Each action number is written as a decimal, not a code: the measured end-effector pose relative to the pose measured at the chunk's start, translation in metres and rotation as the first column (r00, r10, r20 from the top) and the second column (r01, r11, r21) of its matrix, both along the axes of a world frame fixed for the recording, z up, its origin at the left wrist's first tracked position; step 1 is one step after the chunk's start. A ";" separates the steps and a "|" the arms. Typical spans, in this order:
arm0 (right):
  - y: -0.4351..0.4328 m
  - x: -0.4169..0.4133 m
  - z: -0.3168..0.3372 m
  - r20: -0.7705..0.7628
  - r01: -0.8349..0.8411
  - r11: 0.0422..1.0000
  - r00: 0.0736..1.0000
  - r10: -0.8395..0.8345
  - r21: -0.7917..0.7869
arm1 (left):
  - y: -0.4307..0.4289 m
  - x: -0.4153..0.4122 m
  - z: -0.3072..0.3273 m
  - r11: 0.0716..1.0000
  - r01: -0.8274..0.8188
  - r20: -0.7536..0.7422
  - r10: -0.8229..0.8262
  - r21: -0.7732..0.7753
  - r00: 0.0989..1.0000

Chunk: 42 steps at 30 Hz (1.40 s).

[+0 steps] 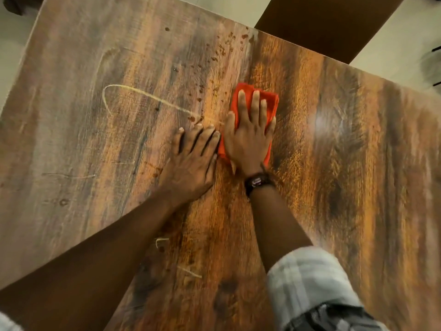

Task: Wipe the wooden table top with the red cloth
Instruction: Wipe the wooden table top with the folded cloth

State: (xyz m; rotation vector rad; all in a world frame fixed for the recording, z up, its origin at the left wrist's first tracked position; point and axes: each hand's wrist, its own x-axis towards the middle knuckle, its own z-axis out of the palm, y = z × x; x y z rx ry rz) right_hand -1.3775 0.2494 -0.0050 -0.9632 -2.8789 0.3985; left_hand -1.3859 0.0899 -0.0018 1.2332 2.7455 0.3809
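The wooden table top (95, 139) fills most of the head view. A folded red cloth (270, 103) lies near its middle. My right hand (248, 137) presses flat on the cloth with fingers spread, covering most of it. My left hand (191, 158) rests flat on the bare wood just left of the cloth, fingers apart, holding nothing. Dark wet spots (222, 51) dot the wood beyond the cloth, and a pale curved smear (133, 91) runs to the left of the hands.
A brown board or furniture panel (329, 22) stands past the table's far edge at the top right. Pale floor (393, 56) shows beside it. The table's left edge runs along the left side of the view.
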 end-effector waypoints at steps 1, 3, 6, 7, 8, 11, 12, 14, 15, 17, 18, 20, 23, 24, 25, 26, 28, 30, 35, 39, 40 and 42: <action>0.014 -0.021 0.001 0.024 -0.001 1.000 1.000 0.002 -0.026 | 0.001 0.000 -0.001 1.000 -0.007 0.004 0.007 0.011 1.000; 0.036 -0.052 0.004 0.069 0.000 0.998 0.998 0.004 -0.059 | 0.001 0.000 -0.002 1.000 -0.009 0.009 0.009 0.027 1.000; 0.043 -0.063 0.004 0.073 -0.019 0.998 0.997 0.023 -0.062 | -0.001 -0.001 -0.001 0.997 -0.023 0.044 0.020 0.071 0.999; 0.041 -0.058 0.002 0.065 -0.032 0.998 0.997 0.035 -0.058 | -0.001 -0.001 -0.001 0.996 -0.033 0.060 0.028 0.089 0.998; 0.035 -0.048 0.001 0.056 -0.047 0.998 0.997 0.050 -0.049 | -0.001 -0.002 0.000 0.994 -0.043 0.071 0.036 0.103 0.997; 0.007 0.001 -0.004 0.006 -0.057 0.997 0.998 0.057 0.043 | -0.001 -0.003 0.001 0.993 -0.052 0.073 0.044 0.107 0.996; -0.003 0.021 -0.005 -0.021 -0.058 0.995 0.998 0.060 0.082 | -0.002 -0.003 0.001 0.995 -0.047 0.064 0.041 0.093 0.997; -0.019 0.055 -0.005 -0.045 -0.067 0.991 0.996 0.073 0.112 | -0.002 -0.003 0.000 0.998 -0.032 0.043 0.029 0.054 0.999; -0.023 0.066 -0.005 -0.029 -0.076 0.993 0.996 0.080 0.095 | -0.002 -0.003 0.000 0.999 -0.027 0.038 0.026 0.038 0.999; -0.020 0.066 -0.004 0.017 -0.088 0.994 0.996 0.087 0.062 | -0.002 -0.003 0.000 0.999 -0.025 0.033 0.024 0.023 0.999; -0.015 0.058 -0.003 0.034 -0.089 0.994 0.996 0.087 0.060 | -0.002 -0.003 -0.001 0.999 -0.023 0.034 0.022 0.023 0.999; 0.000 0.029 -0.002 0.043 -0.098 0.994 0.994 0.096 0.042 | -0.001 -0.003 0.000 1.000 -0.022 0.032 0.021 0.021 0.999; 0.033 -0.033 0.001 0.048 -0.082 0.997 0.995 0.082 -0.003 | -0.002 -0.003 -0.001 0.999 -0.023 0.031 0.022 0.038 0.999; 0.046 -0.057 0.003 0.056 -0.065 0.998 0.996 0.067 -0.023 | -0.002 -0.003 -0.003 0.999 -0.022 0.034 0.021 0.046 0.999; 0.058 -0.082 0.005 0.067 -0.050 0.998 0.996 0.052 -0.038 | -0.001 -0.002 -0.004 0.998 -0.026 0.038 0.024 0.058 0.999; 0.069 -0.106 0.006 0.076 -0.041 0.998 0.996 0.044 -0.049 | -0.001 -0.002 -0.006 0.997 -0.031 0.040 0.029 0.070 0.999; 0.088 -0.146 0.009 0.091 -0.039 0.998 0.995 0.044 -0.055 | -0.001 -0.002 -0.009 0.995 -0.037 0.033 0.034 0.091 0.999; 0.100 -0.169 0.010 0.096 -0.035 0.998 0.995 0.040 -0.059 | -0.001 -0.002 -0.011 0.995 -0.037 0.021 0.035 0.096 0.999; 0.080 -0.134 0.006 0.100 -0.099 0.993 0.990 0.104 -0.056 | -0.002 -0.001 -0.009 0.995 -0.039 0.017 0.038 0.088 0.999; 0.030 -0.027 0.003 0.017 -0.139 0.988 0.990 0.140 -0.069 | -0.002 -0.001 -0.003 0.997 -0.036 0.000 0.036 0.072 0.999; 0.016 0.001 0.003 0.001 -0.133 0.990 0.991 0.133 -0.043 | -0.001 -0.001 -0.002 0.997 -0.032 -0.007 0.032 0.065 0.999; -0.001 0.038 0.003 0.018 -0.115 0.993 0.993 0.115 0.012 | 0.000 0.000 -0.002 0.998 -0.039 -0.011 0.039 0.058 0.999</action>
